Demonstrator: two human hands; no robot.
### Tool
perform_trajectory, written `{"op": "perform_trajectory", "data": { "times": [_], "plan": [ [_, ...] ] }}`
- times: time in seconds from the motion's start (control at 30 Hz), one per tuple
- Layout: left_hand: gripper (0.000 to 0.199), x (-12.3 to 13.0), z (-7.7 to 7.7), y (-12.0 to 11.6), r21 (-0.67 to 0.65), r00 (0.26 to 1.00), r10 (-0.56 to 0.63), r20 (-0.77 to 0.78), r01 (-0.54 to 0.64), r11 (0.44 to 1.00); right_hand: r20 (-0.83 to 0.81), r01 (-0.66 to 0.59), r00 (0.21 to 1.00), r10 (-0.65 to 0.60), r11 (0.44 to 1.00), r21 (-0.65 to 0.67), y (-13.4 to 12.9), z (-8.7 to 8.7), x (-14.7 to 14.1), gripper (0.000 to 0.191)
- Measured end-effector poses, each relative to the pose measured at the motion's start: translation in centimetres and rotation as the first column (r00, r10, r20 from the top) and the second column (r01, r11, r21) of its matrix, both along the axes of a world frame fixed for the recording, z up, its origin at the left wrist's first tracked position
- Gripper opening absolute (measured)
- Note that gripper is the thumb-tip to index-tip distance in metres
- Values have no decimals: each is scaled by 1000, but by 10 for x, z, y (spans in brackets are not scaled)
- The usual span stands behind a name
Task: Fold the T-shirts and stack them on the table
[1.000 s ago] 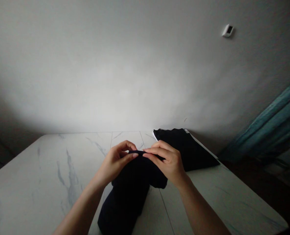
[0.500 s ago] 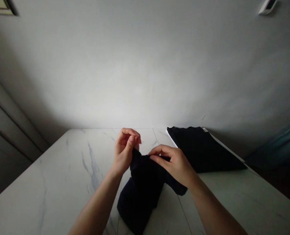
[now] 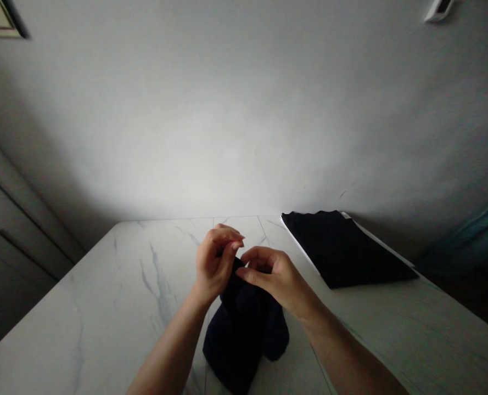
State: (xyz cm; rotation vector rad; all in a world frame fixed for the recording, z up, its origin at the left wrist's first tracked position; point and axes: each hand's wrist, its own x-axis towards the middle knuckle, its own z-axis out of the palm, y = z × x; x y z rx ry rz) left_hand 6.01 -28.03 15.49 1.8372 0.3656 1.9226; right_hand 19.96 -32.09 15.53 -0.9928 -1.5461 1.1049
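Note:
A dark navy piece of cloth (image 3: 237,340) hangs in loose folds from my hands, its lower end at the tabletop near the bottom of the view. My left hand (image 3: 217,260) is closed in a pinch at the upper left of the cloth; exactly what lies between its fingertips is hard to see. Close beside it, my right hand (image 3: 272,277) pinches the cloth's top edge between thumb and fingers. One rounded flap droops below the right hand. The two sets of fingertips are almost together.
A flat black cloth (image 3: 342,249) with a wavy far edge lies on a white sheet-like backing (image 3: 303,249) at the right rear of the white marbled table (image 3: 116,307). Behind the table rises a pale wall (image 3: 227,109). Teal fabric (image 3: 470,230) shows at far right.
My hands have come closer together, the right one moving left and the left one slightly right and down. The cloth has bunched, and its right flap now hangs lower and further in.

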Motion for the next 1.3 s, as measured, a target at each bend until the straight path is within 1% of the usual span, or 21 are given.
{"op": "perform_trajectory", "data": {
  "times": [0.07, 0.1, 0.17, 0.2, 0.3, 0.37, 0.47, 0.57, 0.63, 0.7, 0.73, 0.8, 0.9, 1.0, 1.07, 1.13, 1.2, 1.3],
  "plan": [
    [9, -6, 7, 0, -98, 990, -8, -139, -6, 995, 77, 65, 994, -72, 994, 91, 1, 4, 8, 19],
    [11, -10, 11, 0, -155, 974, -25, -225, -10, 988, 120, 98, 986, -116, 984, 149, 2, 6, 12, 16],
    [13, -16, 19, 0, -243, 922, -83, -378, -12, 970, 196, 140, 961, -195, 955, 262, 2, 13, 20, 11],
    [12, -19, 21, 0, -274, 895, -118, -430, -5, 962, 230, 145, 948, -221, 940, 308, 2, 16, 23, 9],
    [10, -24, 24, 2, -341, 843, -219, -492, 45, 939, 308, 132, 913, -267, 908, 396, 0, 25, 29, 9],
    [11, -24, 24, 2, -362, 833, -232, -503, 40, 931, 342, 117, 898, -277, 899, 422, -1, 28, 30, 9],
    [6, -22, 23, 0, -325, 835, -150, -530, -36, 945, 362, 88, 893, -268, 891, 445, 0, 30, 30, 10],
    [7, -22, 21, 2, -234, 844, -28, -536, -117, 965, 370, 34, 902, -222, 891, 452, 5, 34, 35, 9],
    [8, -26, 21, 8, -166, 857, 70, -511, -178, 970, 395, -18, 902, -172, 901, 433, 12, 41, 44, 13],
    [7, -36, 26, 19, -104, 863, 175, -475, -252, 962, 425, -59, 895, -133, 910, 410, 22, 53, 58, 22],
    [7, -42, 30, 27, -74, 859, 224, -461, -288, 955, 436, -71, 892, -123, 912, 404, 27, 60, 66, 27],
    [8, -59, 45, 43, -1, 836, 318, -446, -356, 934, 448, -85, 886, -122, 906, 415, 38, 75, 85, 33],
    [11, -87, 77, 63, 111, 782, 451, -430, -450, 886, 456, -78, 873, -173, 873, 481, 54, 99, 113, 33],
    [10, -111, 113, 74, 131, 722, 558, -409, -558, 819, 416, -26, 872, -259, 823, 567, 66, 119, 132, 31],
    [9, -121, 133, 75, 128, 673, 627, -392, -635, 762, 352, 24, 883, -310, 780, 625, 72, 129, 139, 30],
    [9, -127, 149, 73, 152, 629, 690, -358, -690, 708, 276, 69, 899, -339, 734, 675, 77, 136, 140, 31],
    [8, -130, 160, 68, 211, 604, 736, -305, -711, 671, 210, 109, 909, -360, 692, 714, 80, 140, 138, 30],
    [5, -135, 169, 55, 332, 596, 769, -232, -694, 639, 114, 197, 894, -434, 608, 769, 78, 145, 130, 23]
  ]
}}
